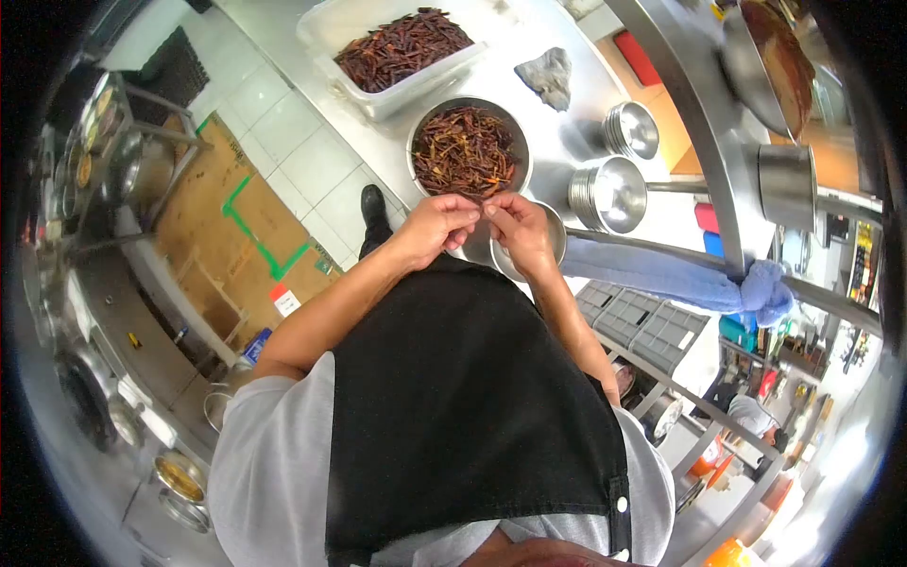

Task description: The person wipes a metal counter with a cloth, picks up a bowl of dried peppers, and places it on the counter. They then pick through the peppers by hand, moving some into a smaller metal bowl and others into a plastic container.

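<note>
Close to my body, my left hand [436,230] and my right hand [521,232] meet with fingertips pinched together. Between them is a small dark piece that looks like a dried chili, mostly hidden by the fingers. Just beyond, a round metal bowl [525,142] holds many dried chilies [465,149], dark red with some yellowish ones. A second metal bowl [557,248] sits under my right hand, largely covered by it. Farther back, a white plastic tub [378,106] is heaped with dark red dried chilies [404,47].
On the steel table [567,28] lie a crumpled grey cloth [545,78] and stacks of metal bowls [607,194]. A metal shelf post [694,123] rises at right, and a blue towel [652,274] hangs on a rail. Flattened cardboard [203,217] covers floor at left. Another person [753,416] is far right.
</note>
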Demonstrator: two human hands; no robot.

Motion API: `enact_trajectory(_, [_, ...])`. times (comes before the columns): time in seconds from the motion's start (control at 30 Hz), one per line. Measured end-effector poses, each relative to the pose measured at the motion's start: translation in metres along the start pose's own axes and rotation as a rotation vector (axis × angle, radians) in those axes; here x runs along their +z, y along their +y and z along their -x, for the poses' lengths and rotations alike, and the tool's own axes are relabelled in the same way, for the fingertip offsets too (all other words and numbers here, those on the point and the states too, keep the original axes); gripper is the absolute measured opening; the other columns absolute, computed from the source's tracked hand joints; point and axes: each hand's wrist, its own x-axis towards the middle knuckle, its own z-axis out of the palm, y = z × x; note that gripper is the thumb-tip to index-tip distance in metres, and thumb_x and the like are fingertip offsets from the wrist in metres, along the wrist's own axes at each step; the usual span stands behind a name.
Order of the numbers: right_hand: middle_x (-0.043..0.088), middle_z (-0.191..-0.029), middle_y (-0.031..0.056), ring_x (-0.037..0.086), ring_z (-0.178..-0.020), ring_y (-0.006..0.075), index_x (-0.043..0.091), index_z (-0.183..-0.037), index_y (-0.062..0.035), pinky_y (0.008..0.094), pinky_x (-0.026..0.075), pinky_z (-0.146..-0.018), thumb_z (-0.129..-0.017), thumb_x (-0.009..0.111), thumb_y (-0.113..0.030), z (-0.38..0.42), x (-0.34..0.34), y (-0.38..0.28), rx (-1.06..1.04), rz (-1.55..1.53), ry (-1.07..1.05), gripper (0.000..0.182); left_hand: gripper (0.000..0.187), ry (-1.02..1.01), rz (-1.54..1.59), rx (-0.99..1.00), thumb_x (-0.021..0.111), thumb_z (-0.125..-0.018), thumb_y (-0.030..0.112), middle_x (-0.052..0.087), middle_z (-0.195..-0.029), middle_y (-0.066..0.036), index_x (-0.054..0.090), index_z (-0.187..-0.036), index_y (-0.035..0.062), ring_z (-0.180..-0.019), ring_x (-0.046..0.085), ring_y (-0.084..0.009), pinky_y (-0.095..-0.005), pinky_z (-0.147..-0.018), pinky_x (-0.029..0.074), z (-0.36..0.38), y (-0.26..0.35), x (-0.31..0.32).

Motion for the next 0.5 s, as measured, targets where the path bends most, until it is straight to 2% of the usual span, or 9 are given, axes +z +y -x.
enact_trajectory(0.07, [0.065, -0.082, 0.0036, 0.055, -0.063, 0.0108, 0.066, -0.104, -0.0011, 0.0248, 0.041, -0.053, -0.098, 0.069, -0.013, 0.009, -0.018, 0.014, 0.165, -0.277, -0.08, 0.013, 0.013, -0.066, -0.038, -0.04, 0.068, -0.099, 0.016, 0.062, -0.082, 0.001, 0.068, -0.105, 0.0038, -0.065, 0.052, -0.0062, -0.0214, -0.053, 0.039, -0.002, -0.005, 0.004])
enact_trajectory(0.13, [0.064, -0.084, 0.0051, 0.056, -0.063, 0.0147, 0.064, -0.103, -0.0031, 0.027, 0.039, -0.051, -0.097, 0.069, -0.014, 0.021, -0.034, 0.028, 0.26, -0.49, -0.188, 0.014, 0.013, -0.159, -0.129, -0.076, 0.07, -0.098, 0.015, 0.062, -0.08, 0.0, 0.068, -0.103, 0.0031, -0.064, 0.052, -0.0066, -0.0216, -0.053, 0.039, -0.003, -0.009, 0.007])
enact_trajectory(0.23, [0.063, -0.084, 0.0048, 0.055, -0.063, 0.0146, 0.064, -0.103, -0.0036, 0.0272, 0.037, -0.051, -0.097, 0.07, -0.016, 0.035, -0.063, 0.046, 0.294, -0.625, -0.255, 0.015, 0.012, -0.179, -0.185, -0.098, 0.068, -0.098, 0.014, 0.061, -0.078, 0.001, 0.067, -0.102, 0.0032, -0.06, 0.05, -0.006, -0.021, -0.051, 0.036, -0.004, -0.013, 0.009])
enact_trajectory(0.27, [0.064, -0.084, 0.0042, 0.058, -0.065, 0.0148, 0.066, -0.1, -0.0031, 0.0267, 0.041, -0.053, -0.097, 0.07, -0.02, 0.038, -0.072, 0.045, 0.295, -0.572, -0.252, 0.017, 0.012, -0.163, -0.192, -0.099, 0.067, -0.099, 0.014, 0.061, -0.078, 0.0, 0.067, -0.102, 0.0032, -0.06, 0.05, -0.0063, -0.0211, -0.051, 0.036, -0.003, -0.011, 0.006])
enact_trajectory(0.37, [0.068, -0.085, 0.0064, 0.062, -0.069, 0.0166, 0.07, -0.094, -0.0009, 0.031, 0.047, -0.059, -0.097, 0.069, -0.026, 0.026, -0.088, 0.045, 0.217, 0.406, -0.028, 0.025, 0.012, -0.128, -0.095, -0.121, 0.064, -0.099, 0.015, 0.062, -0.081, -0.002, 0.064, -0.101, 0.0031, -0.06, 0.05, -0.0081, -0.0219, -0.05, 0.036, 0.006, -0.007, -0.01])
enact_trajectory(0.4, [0.072, -0.087, 0.0106, 0.068, -0.077, 0.024, 0.074, -0.092, -0.0025, 0.0375, 0.053, -0.068, -0.092, 0.072, -0.027, 0.022, -0.089, 0.04, 0.087, 0.803, 0.025, 0.025, 0.012, -0.119, -0.044, -0.13, 0.062, -0.099, 0.015, 0.062, -0.081, -0.003, 0.064, -0.1, 0.003, -0.06, 0.05, -0.0089, -0.0223, -0.049, 0.036, 0.01, -0.006, -0.017])
enact_trajectory(0.5, [0.071, -0.095, 0.0142, 0.069, -0.088, 0.0325, 0.076, -0.097, -0.0075, 0.0428, 0.054, -0.075, -0.089, 0.073, -0.022, 0.0, -0.057, 0.005, -0.224, 1.137, 0.193, 0.017, 0.012, -0.018, 0.159, -0.118, 0.059, -0.096, 0.015, 0.061, -0.083, -0.006, 0.062, -0.1, 0.0033, -0.06, 0.05, -0.0118, -0.0242, -0.048, 0.036, 0.025, -0.004, -0.029])
